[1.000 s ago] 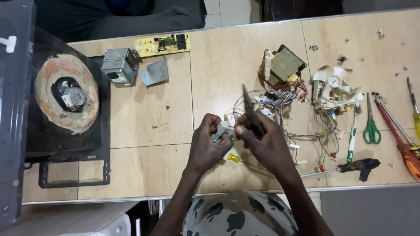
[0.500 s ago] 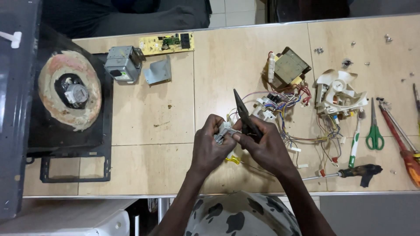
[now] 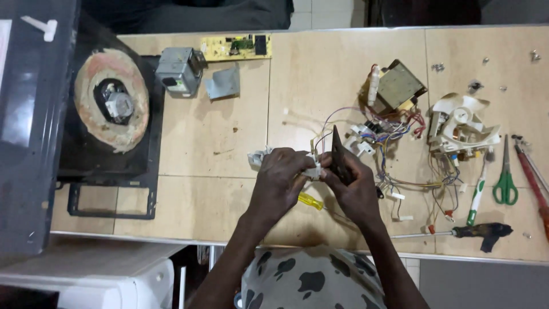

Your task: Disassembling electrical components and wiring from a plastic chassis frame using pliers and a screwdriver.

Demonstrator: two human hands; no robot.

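Both hands are meeting over the middle of the workbench (image 3: 354, 86), and between them I am pinching a small white plastic connector (image 3: 313, 170) from which thin wires run off. Left hand (image 3: 278, 182) is closing around its near end, fingers curled over the top so that most of the part is hidden under them; a bit of pale plastic (image 3: 255, 157) is poking out past my knuckles on the far-left side. Right hand (image 3: 355, 186) is gripping a dark flat tool (image 3: 337, 155), I think pliers though I cannot tell for sure, with its long axis pointing away from me and slightly left, its tip standing above the connector's right end. So the connector is lying just to the left of that tool and touching my right fingertips, with neither hand clearly nearer. Under my wrists a yellow-handled screwdriver (image 3: 310, 201) is lying on the bench. Farther right, the wire bundle (image 3: 394, 154) is trailing toward a transformer (image 3: 398, 86) and a white fan housing (image 3: 460, 120); green scissors (image 3: 505, 183) are lying near the edge. Well to the left, a black oven chassis (image 3: 108, 109) is sitting.
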